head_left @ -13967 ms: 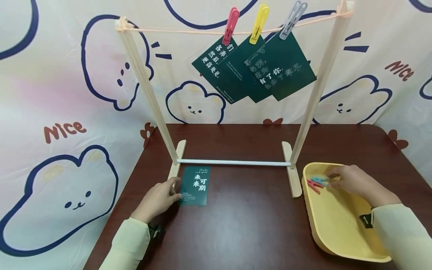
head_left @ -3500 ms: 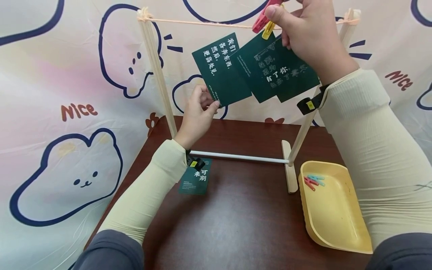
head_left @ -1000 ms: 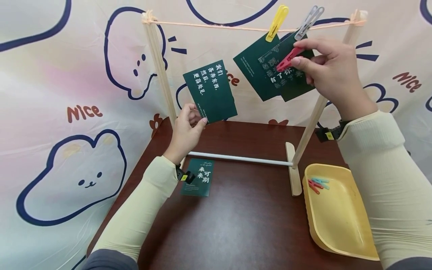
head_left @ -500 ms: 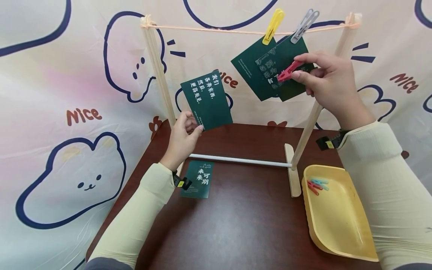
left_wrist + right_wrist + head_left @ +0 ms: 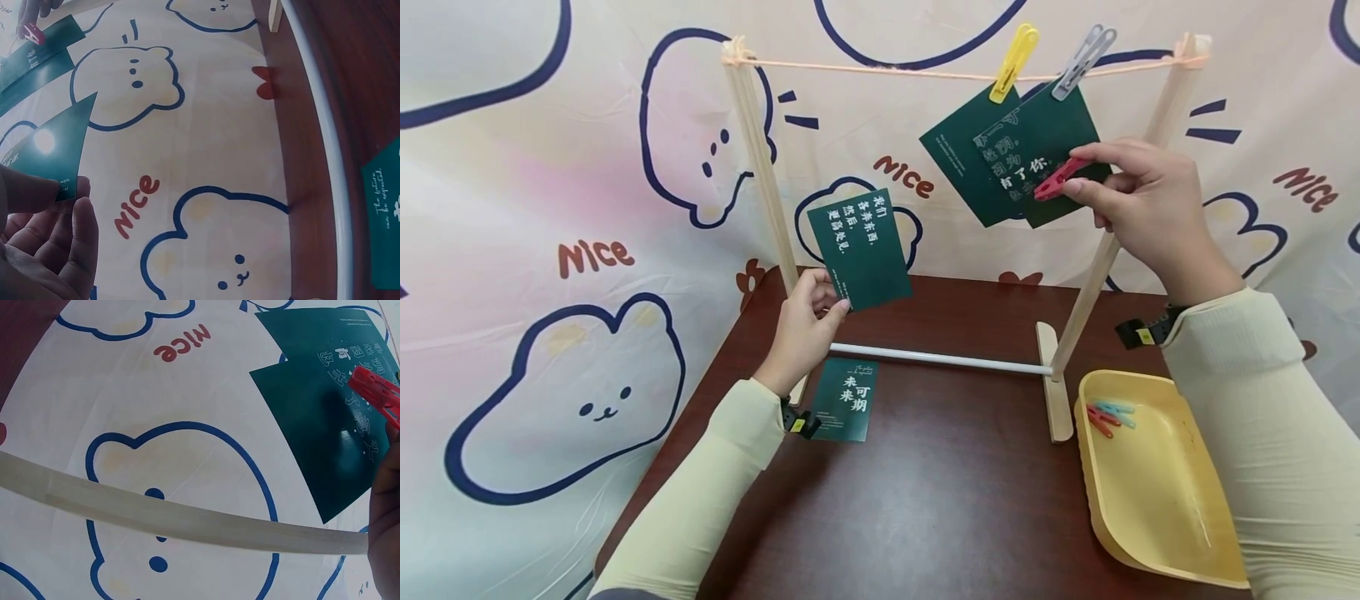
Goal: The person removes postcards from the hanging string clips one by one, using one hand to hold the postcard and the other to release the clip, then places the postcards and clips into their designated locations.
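Note:
In the head view my left hand (image 5: 805, 327) pinches the lower left corner of a dark green card (image 5: 867, 250) with white lettering, tilted and apart from the line. My right hand (image 5: 1150, 208) pinches a red clothespin (image 5: 1060, 178) between thumb and forefinger, in front of the hung cards. Two green cards hang overlapping from the string (image 5: 865, 68): one card (image 5: 962, 158) under a yellow clothespin (image 5: 1015, 62), the other card (image 5: 1052, 125) under a grey clothespin (image 5: 1084, 62). The right wrist view shows the red clothespin (image 5: 375, 390) near the hung card's face.
Another green card (image 5: 846, 400) lies on the brown table (image 5: 940, 475) by the wooden frame's left foot. A white rod (image 5: 940, 358) joins the frame's feet. At right stands a yellow tray (image 5: 1157, 483) holding red and light-blue clothespins (image 5: 1108, 417).
The red clothespin came off the line into my right hand, and its card came away in my left hand. Over the last second both hands have sunk lower with them.

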The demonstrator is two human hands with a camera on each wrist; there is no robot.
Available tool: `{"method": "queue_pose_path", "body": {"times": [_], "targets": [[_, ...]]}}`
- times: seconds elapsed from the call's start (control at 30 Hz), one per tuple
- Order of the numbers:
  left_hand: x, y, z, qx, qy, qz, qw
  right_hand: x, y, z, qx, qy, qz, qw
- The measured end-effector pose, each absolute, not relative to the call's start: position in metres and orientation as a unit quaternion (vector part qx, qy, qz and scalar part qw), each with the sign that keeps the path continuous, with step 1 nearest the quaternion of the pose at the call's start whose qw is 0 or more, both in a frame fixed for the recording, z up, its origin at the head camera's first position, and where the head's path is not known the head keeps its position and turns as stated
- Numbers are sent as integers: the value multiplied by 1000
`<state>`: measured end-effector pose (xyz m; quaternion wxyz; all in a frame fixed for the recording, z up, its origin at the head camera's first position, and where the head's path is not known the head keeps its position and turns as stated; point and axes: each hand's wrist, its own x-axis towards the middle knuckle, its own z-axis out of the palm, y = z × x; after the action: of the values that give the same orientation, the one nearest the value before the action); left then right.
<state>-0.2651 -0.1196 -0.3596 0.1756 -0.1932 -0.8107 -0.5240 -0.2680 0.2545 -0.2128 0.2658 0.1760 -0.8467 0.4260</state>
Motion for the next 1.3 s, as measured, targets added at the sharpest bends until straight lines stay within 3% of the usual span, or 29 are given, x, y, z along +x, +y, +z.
{"method": "queue_pose_path", "body": {"times": [0.8, 1.3], "targets": [[-258, -127, -382, -169, -829, -517, 129, -269, 264, -235, 161, -852, 421, 266], [-253, -142, -398, -159, -837, -508, 126, -265, 275, -249, 129, -867, 421, 235]]}}
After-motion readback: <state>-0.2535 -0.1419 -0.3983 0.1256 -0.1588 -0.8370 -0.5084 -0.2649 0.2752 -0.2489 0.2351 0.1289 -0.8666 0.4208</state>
